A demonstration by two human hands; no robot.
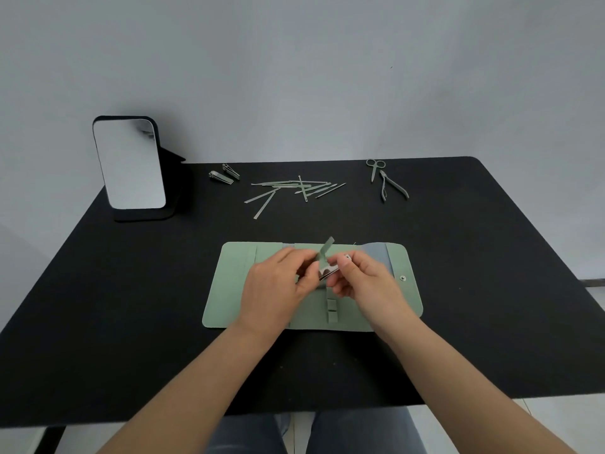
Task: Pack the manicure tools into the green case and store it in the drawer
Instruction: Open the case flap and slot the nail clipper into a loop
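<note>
Above the unfolded green case (pixel 229 290) on the black desk (pixel 131 322), both hands pinch a nail clipper (pixel 328 268) between them, left hand (pixel 278 286) at its raised lever, right hand (pixel 363 280) on its body. Farther back (well apart from the hands) lie loose slim tools (pixel 291 188), two clippers (pixel 225 175), scissors (pixel 375 168) and nippers (pixel 391 188).
</note>
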